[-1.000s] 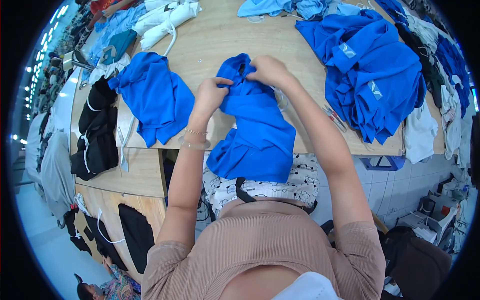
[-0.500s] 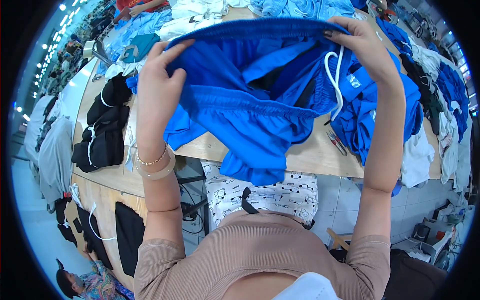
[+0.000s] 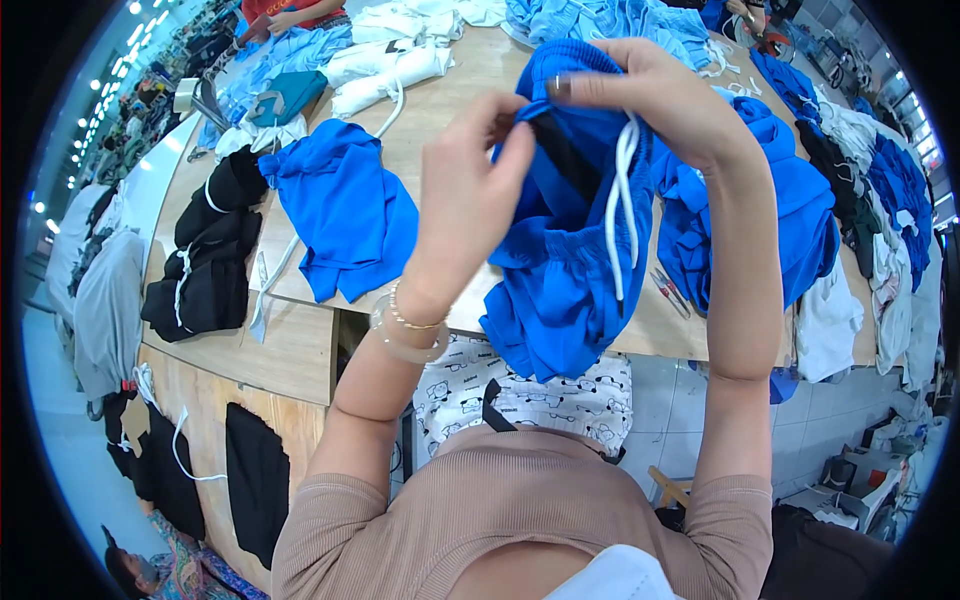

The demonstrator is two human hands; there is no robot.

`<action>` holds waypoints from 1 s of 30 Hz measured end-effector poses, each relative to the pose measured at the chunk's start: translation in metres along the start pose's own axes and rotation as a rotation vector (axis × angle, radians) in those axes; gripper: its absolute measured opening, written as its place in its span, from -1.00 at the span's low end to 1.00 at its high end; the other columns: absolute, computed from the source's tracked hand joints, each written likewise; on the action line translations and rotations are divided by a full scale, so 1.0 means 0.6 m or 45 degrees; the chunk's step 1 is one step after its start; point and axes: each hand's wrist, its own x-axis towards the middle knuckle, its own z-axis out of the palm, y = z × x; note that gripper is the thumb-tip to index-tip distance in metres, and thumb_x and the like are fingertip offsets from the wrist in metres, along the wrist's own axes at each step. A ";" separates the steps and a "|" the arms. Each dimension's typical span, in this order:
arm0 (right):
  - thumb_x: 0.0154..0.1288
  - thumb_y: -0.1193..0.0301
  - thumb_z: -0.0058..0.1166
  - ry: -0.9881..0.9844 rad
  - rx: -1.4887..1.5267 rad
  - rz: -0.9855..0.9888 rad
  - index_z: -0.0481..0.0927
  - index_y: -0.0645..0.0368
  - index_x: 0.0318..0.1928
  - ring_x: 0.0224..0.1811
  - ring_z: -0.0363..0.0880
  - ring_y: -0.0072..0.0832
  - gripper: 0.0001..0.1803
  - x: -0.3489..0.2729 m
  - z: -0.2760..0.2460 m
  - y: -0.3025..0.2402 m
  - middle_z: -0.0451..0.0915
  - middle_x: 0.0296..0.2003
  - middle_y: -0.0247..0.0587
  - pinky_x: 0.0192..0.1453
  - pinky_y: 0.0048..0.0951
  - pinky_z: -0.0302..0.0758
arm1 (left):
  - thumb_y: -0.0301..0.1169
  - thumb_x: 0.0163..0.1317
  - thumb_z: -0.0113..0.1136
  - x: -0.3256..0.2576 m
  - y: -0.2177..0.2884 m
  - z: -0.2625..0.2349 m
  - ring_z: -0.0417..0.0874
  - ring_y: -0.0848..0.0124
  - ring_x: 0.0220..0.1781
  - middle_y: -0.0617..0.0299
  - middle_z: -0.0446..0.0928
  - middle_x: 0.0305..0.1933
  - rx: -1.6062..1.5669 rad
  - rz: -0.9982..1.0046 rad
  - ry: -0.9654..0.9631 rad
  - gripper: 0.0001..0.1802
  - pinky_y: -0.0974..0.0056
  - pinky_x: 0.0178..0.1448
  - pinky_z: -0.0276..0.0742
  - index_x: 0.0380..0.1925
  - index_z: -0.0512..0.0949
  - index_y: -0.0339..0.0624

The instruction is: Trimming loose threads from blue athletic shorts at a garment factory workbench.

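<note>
A pair of blue shorts [image 3: 570,280] with a gathered elastic waistband hangs in front of me over the table's near edge. My right hand [image 3: 670,105] grips the top of the waistband, the thumb pressed on its edge. Beside it my left hand [image 3: 465,185] pinches the same band between thumb and fingers. The waist opening faces me and shows a dark patch inside. White drawstring ends [image 3: 620,210] dangle from the band below my right hand. Folded blue garments [image 3: 350,210] lie to the left of my left hand, and a heap of blue garments [image 3: 790,190] lies behind my right forearm.
Red-handled thread snips [image 3: 668,290] lie on the wooden table [image 3: 440,110] near its front edge. Tied black bundles [image 3: 205,250] are at left. White and light blue garments [image 3: 390,75] lie at the far side. Other people work at far left and lower left.
My hands have come together from wide apart, my left moving rightward. The stretched waistband is now bunched narrow between them, uncovering the folded blue garments at left.
</note>
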 end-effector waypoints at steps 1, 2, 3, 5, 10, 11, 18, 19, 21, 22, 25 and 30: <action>0.13 0.30 0.22 -0.054 -0.229 -0.125 0.65 0.22 -0.22 -0.48 0.48 -0.68 -0.73 -0.006 -0.002 0.013 0.61 -0.42 -0.34 -0.36 -0.68 0.40 | -0.50 0.28 0.04 -0.004 -0.007 -0.007 0.50 0.58 -0.29 0.21 0.56 -0.34 -0.263 -0.111 -0.049 -0.83 0.45 -0.25 0.41 -0.21 0.48 -0.39; 0.08 0.33 0.24 -0.061 -0.123 -0.128 0.63 0.27 -0.22 -0.50 0.42 -0.69 -0.71 -0.015 0.005 0.026 0.58 -0.44 -0.37 -0.38 -0.63 0.38 | -0.51 0.30 0.00 -0.008 -0.012 -0.014 0.46 0.62 -0.30 0.27 0.54 -0.35 -0.332 -0.163 -0.073 -0.84 0.49 -0.25 0.38 -0.21 0.48 -0.39; 0.06 0.35 0.24 -0.119 -0.241 -0.012 0.62 0.28 -0.22 -0.47 0.43 -0.69 -0.70 -0.020 0.001 0.034 0.58 -0.45 -0.37 -0.34 -0.63 0.39 | -0.52 0.33 -0.04 -0.011 -0.016 -0.019 0.42 0.66 -0.30 0.33 0.52 -0.35 -0.399 -0.216 -0.095 -0.85 0.54 -0.25 0.35 -0.22 0.47 -0.40; 0.09 0.40 0.23 -0.199 -0.198 0.200 0.60 0.29 -0.18 -0.38 0.47 -0.69 -0.71 -0.029 0.007 0.045 0.59 -0.40 -0.37 -0.24 -0.63 0.42 | -0.51 0.36 -0.07 -0.021 -0.020 -0.027 0.40 0.68 -0.32 0.37 0.49 -0.37 -0.392 -0.282 -0.170 -0.83 0.55 -0.25 0.33 -0.20 0.47 -0.40; 0.19 0.43 0.20 -0.121 0.711 0.303 0.58 0.27 -0.21 -0.33 0.50 -0.69 -0.80 -0.055 0.039 0.094 0.59 -0.32 -0.39 -0.20 -0.64 0.46 | -0.38 0.40 -0.06 -0.041 -0.040 -0.037 0.37 0.72 -0.34 0.43 0.47 -0.37 -0.537 -0.510 -0.230 -0.75 0.58 -0.27 0.33 -0.16 0.51 -0.37; 0.17 0.44 0.23 -0.064 0.830 0.360 0.58 0.28 -0.23 -0.38 0.50 -0.68 -0.80 -0.058 0.048 0.094 0.59 -0.36 -0.39 -0.25 -0.63 0.46 | -0.36 0.40 -0.04 -0.044 -0.043 -0.040 0.38 0.73 -0.33 0.43 0.49 -0.35 -0.598 -0.551 -0.239 -0.74 0.58 -0.26 0.34 -0.17 0.52 -0.37; 0.26 0.36 0.15 -0.137 1.078 0.488 0.57 0.31 -0.23 -0.42 0.56 -0.67 -0.77 -0.051 0.043 0.114 0.63 -0.36 -0.27 -0.34 -0.65 0.53 | -0.35 0.34 0.07 -0.048 -0.052 -0.059 0.42 0.72 -0.28 0.41 0.54 -0.32 -0.765 -0.646 -0.339 -0.75 0.57 -0.22 0.38 -0.21 0.53 -0.36; 0.26 0.28 0.16 -0.107 0.980 0.497 0.60 0.30 -0.25 -0.48 0.56 -0.68 -0.72 -0.048 0.046 0.117 0.64 -0.39 -0.28 -0.41 -0.66 0.53 | -0.36 0.29 0.14 -0.044 -0.049 -0.063 0.43 0.71 -0.30 0.40 0.54 -0.33 -0.570 -0.542 -0.500 -0.77 0.56 -0.23 0.39 -0.22 0.53 -0.36; 0.25 0.28 0.17 -0.151 0.994 0.529 0.60 0.31 -0.25 -0.49 0.56 -0.68 -0.71 -0.042 0.039 0.123 0.64 -0.40 -0.28 -0.40 -0.66 0.53 | -0.43 0.15 0.29 -0.042 -0.053 -0.065 0.43 0.70 -0.35 0.38 0.54 -0.39 -0.259 -0.372 -0.634 -0.78 0.55 -0.26 0.41 -0.27 0.52 -0.34; 0.25 0.28 0.17 -0.204 1.007 0.555 0.60 0.31 -0.25 -0.49 0.56 -0.67 -0.71 -0.040 0.039 0.123 0.64 -0.40 -0.28 -0.39 -0.65 0.54 | -0.46 0.16 0.25 -0.039 -0.053 -0.071 0.44 0.69 -0.34 0.36 0.54 -0.39 -0.208 -0.389 -0.590 -0.81 0.55 -0.25 0.41 -0.27 0.53 -0.34; 0.18 0.30 0.24 -0.232 0.797 0.501 0.58 0.35 -0.17 -0.40 0.59 -0.66 -0.65 -0.038 0.035 0.105 0.64 -0.34 -0.24 -0.29 -0.67 0.56 | -0.54 0.22 0.13 -0.029 -0.068 -0.074 0.50 0.67 -0.31 0.34 0.55 -0.40 -0.195 -0.307 -0.356 -0.87 0.54 -0.23 0.44 -0.26 0.53 -0.39; 0.04 0.49 0.17 -0.408 0.229 0.247 0.51 0.30 0.03 -0.16 0.54 -0.58 -0.53 -0.033 0.030 0.079 0.61 -0.19 -0.23 0.02 -0.56 0.47 | -0.41 0.32 0.08 -0.020 -0.075 -0.087 0.52 0.69 -0.35 0.33 0.58 -0.38 -0.660 -0.549 -0.361 -0.81 0.55 -0.26 0.45 -0.25 0.56 -0.34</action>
